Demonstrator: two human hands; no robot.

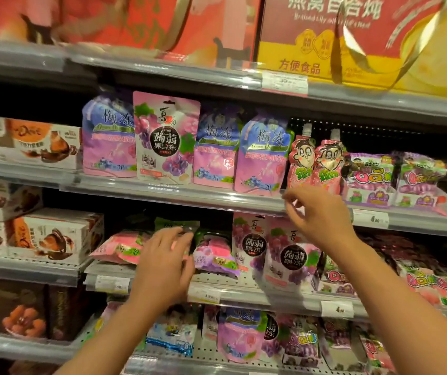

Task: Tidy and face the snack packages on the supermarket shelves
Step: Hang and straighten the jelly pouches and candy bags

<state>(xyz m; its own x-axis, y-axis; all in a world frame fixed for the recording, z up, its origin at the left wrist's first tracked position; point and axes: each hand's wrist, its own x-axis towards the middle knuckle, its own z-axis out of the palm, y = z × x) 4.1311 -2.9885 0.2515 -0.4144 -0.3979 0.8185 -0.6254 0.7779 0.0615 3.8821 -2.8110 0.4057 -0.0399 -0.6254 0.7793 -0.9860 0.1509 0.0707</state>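
A pink grape konjac jelly pouch point(166, 136) stands upright on the middle shelf among purple plum jelly pouches point(264, 154). My right hand point(319, 212) hovers with loosely curled fingers at that shelf's front rail point(217, 196), below red cartoon drink pouches point(302, 161), holding nothing. My left hand point(166, 262) reaches into the lower shelf, fingers spread against a green-topped pouch point(176, 224) between fallen pink pouches point(120, 246) and a purple one point(214, 251). Two grape konjac pouches point(287, 253) stand to the right there.
Chocolate boxes point(49, 236) fill the left shelves. Red gift boxes point(352, 36) sit on the top shelf. QQ gummy packs point(374, 180) line the right side. Price tags point(370, 219) hang on the rails. More pouches point(240, 334) stand on the bottom shelf.
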